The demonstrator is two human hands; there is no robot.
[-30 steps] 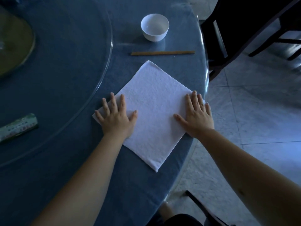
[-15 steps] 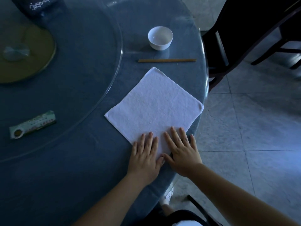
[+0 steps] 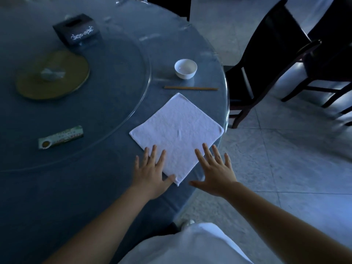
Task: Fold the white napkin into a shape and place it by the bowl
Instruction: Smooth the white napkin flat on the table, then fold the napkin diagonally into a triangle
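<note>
Both your hands are splayed flat, fingers spread wide, gripping nothing. Your left hand [image 3: 152,173] sits lower centre of the frame w/ fingertips lying on the near-left edge of the white napkin [image 3: 177,130] and the thumb touching its nearest corner. Your right hand [image 3: 215,173] is just right of that corner, fingertips reaching the napkin's near-right edge, thumb stretched toward the corner but apart from it; can't tell if the palm presses the table or hovers, some motion blur there.

Napkin lies unfolded, flat, turned like a diamond in the centre of the frame, one corner pointing at you, the opposite one pointing toward the chopsticks [image 3: 191,88]. Small crease near its middle. Its right corner comes close to the edge of the round blue table [image 3: 57,197].

Chopsticks lie across, just above the napkin's far corner, not touching it. White bowl [image 3: 185,68] stands upright just beyond the chopsticks, upper centre, looks empty. So napkin & bowl are near each other w/ the chopsticks between.

Left half of the frame: glass turntable [image 3: 114,73] covers much of the tabletop. On it, a round yellowish plate [image 3: 72,80] at upper left w/ something small and pale on it, too blurry to ID, a dark box [image 3: 77,31] w/ white ornament above that, and a green-white packet [image 3: 61,137] at mid left.

Dark chairs [image 3: 270,54] stand at upper right on the pale tiled floor [image 3: 285,168]. Your white clothing [image 3: 186,246] shows at bottom centre
</note>
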